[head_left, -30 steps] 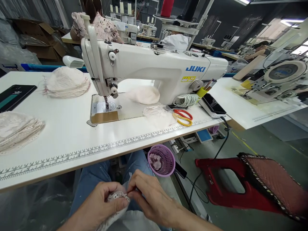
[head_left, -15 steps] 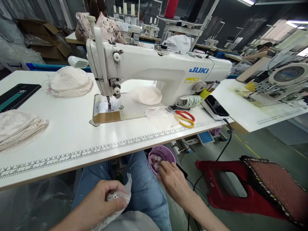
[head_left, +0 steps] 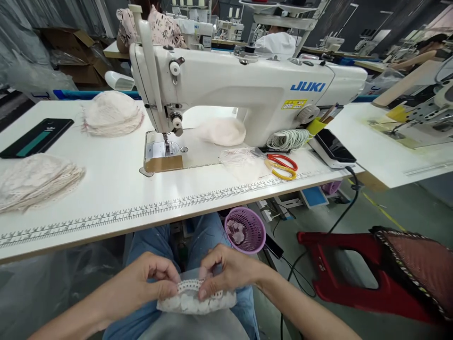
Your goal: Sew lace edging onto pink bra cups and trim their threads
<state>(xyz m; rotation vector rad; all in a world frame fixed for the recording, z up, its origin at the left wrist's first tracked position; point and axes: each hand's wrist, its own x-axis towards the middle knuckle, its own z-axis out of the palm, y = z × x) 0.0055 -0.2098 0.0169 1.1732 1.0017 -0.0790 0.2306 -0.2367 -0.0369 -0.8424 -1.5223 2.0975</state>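
Above my lap, a strip of white lace trim [head_left: 194,302] with a row of small holes is stretched between both hands; a sheer edge shows above it. My left hand [head_left: 155,281] pinches its left part between thumb and fingers. Farther right along the same lace, my right hand [head_left: 222,274] is closed on it, thumb on top. Just beyond my right hand stands a purple plastic basket [head_left: 260,236] with crumpled pale scraps [head_left: 236,231] inside. The white sewing machine [head_left: 219,80] stands on the table past my hands, its needle over the metal plate.
Two stacks of pale lace-edged pieces, a near stack [head_left: 38,182] and a far stack [head_left: 111,113], lie on the table's left beside a black phone [head_left: 37,137]. Red-and-yellow scissors [head_left: 283,166] rest near the front edge. A red stool [head_left: 318,264] is at right. Other people sit behind.
My right hand has left the purple basket and come to the lace, taking hold of it. My left hand has turned, and the lace is now spread between both hands.
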